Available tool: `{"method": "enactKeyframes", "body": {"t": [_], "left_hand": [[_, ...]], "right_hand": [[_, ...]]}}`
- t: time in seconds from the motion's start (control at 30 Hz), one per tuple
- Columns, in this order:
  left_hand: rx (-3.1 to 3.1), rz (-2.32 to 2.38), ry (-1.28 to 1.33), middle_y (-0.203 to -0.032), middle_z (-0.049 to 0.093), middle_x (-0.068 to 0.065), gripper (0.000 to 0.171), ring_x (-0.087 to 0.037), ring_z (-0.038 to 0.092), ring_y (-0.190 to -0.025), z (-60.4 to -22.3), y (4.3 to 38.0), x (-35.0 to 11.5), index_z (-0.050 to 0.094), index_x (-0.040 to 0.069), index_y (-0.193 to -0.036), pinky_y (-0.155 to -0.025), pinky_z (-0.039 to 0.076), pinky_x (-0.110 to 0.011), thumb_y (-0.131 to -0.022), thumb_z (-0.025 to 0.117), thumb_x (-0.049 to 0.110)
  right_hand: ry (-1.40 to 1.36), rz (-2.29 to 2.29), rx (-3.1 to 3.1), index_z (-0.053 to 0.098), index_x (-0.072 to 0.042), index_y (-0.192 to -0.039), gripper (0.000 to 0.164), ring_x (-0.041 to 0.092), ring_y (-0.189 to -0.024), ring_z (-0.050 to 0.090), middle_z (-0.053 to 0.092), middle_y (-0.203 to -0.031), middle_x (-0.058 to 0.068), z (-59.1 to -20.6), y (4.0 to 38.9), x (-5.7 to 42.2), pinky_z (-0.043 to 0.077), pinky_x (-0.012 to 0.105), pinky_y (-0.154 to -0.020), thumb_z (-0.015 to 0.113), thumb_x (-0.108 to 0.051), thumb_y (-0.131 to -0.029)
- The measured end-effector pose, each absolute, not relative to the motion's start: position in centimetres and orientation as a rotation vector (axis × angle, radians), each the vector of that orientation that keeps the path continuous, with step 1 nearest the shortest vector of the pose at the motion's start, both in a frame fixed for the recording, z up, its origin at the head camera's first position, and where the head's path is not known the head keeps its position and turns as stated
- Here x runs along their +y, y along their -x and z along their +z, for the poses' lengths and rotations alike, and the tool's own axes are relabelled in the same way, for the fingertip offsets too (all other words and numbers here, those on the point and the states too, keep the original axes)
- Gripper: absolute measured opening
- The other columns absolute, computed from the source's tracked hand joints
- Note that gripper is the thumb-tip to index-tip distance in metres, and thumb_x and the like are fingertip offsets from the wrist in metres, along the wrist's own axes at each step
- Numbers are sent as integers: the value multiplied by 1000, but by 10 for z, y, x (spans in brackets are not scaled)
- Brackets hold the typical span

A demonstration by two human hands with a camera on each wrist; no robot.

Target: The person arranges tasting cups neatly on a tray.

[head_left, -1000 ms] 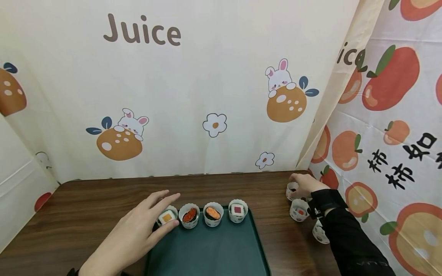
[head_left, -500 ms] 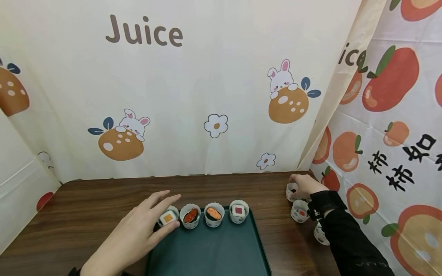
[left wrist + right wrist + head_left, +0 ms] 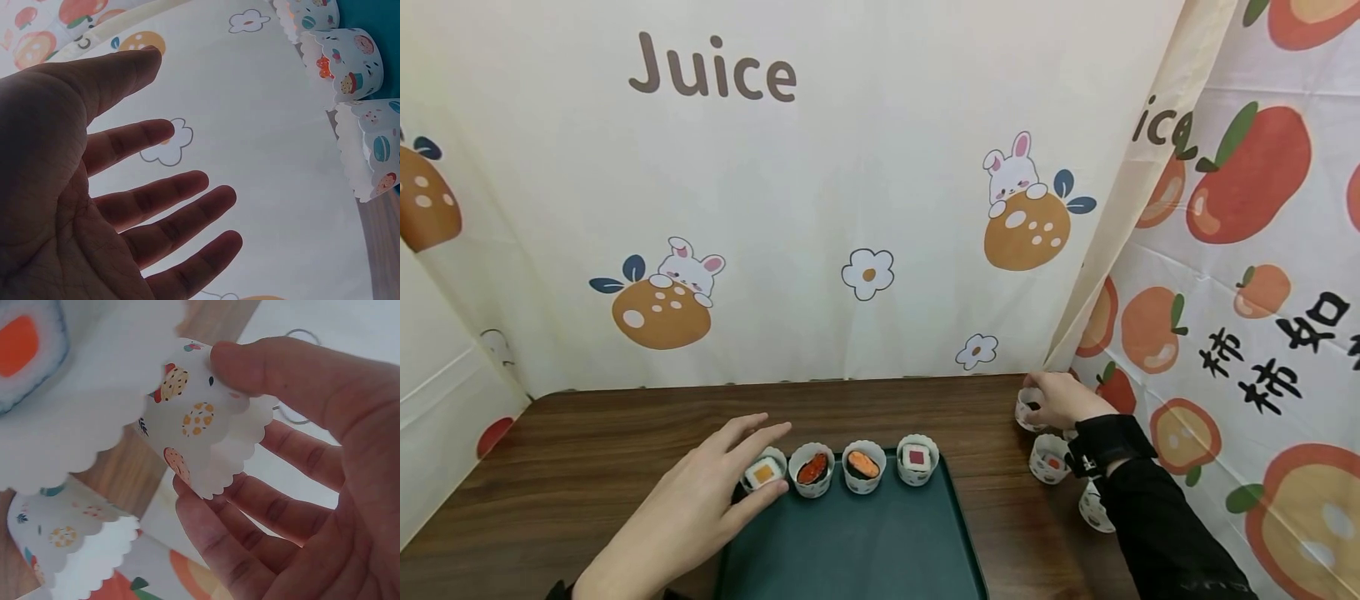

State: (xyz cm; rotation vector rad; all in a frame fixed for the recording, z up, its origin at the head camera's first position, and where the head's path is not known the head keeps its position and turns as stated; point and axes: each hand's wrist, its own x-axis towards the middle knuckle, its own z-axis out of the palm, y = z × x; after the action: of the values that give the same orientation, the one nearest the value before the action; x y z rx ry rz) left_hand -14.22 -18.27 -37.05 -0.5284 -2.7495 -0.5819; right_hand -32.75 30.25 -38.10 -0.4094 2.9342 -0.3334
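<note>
My right hand (image 3: 1063,404) grips a white patterned paper cup (image 3: 194,415) at the back right of the table, thumb on one side and fingers on the other. Something dark shows inside that cup in the head view. Close by are a cup with an orange-centred sushi roll (image 3: 1051,461) and another cup (image 3: 1096,508), partly behind the sleeve. My left hand (image 3: 692,492) hovers with spread fingers over the left edge of a dark green tray (image 3: 857,546). It holds nothing and partly covers the cup with yellow-topped sushi (image 3: 763,472).
Along the tray's back edge stand a cup with red-topped sushi (image 3: 811,470), one with orange-topped sushi (image 3: 862,467) and one with a white square piece (image 3: 916,460). The brown wooden table (image 3: 625,433) ends at a printed curtain (image 3: 775,317).
My right hand has shifted slightly up and left in the head view, and the gripped cup has moved with it. The left hand and the cups on the tray keep their places.
</note>
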Motion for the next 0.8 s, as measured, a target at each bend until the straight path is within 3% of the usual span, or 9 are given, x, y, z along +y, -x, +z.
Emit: {"method": "enactKeyframes", "body": {"t": [0.13, 0.4, 0.57, 0.8], "left_hand": [[-2747, -578, 531, -152, 60, -8, 62, -32, 71, -124, -371, 141, -184, 62, 26, -150, -94, 60, -61, -94, 83, 41], [-2730, -580, 544, -151, 61, -8, 62, -32, 70, -126, -371, 139, -185, 62, 25, -150, -94, 61, -61, -94, 83, 39], [-2724, -582, 555, -151, 61, -8, 63, -31, 70, -125, -372, 139, -186, 62, 24, -151, -93, 61, -59, -94, 84, 38], [-2714, -573, 562, -150, 62, -7, 63, -30, 71, -124, -371, 138, -187, 62, 25, -151, -92, 62, -58, -93, 84, 37]], "right_hand": [[422, -379, 2937, 63, 4, -130, 48, 23, -78, 56, 68, -103, 14, -377, 323, 297, 54, 40, -75, 83, -17, -92], [524, -420, 2981, 63, 3, -132, 50, 27, -92, 62, 71, -121, 22, -366, 309, 283, 60, 50, -87, 82, -21, -93], [549, -448, 2999, 63, 1, -136, 51, 25, -92, 62, 72, -122, 20, -360, 297, 270, 60, 49, -86, 81, -21, -94], [682, -483, 3041, 63, 1, -134, 50, 32, -107, 66, 71, -126, 21, -358, 278, 253, 59, 54, -93, 83, -19, -93]]}}
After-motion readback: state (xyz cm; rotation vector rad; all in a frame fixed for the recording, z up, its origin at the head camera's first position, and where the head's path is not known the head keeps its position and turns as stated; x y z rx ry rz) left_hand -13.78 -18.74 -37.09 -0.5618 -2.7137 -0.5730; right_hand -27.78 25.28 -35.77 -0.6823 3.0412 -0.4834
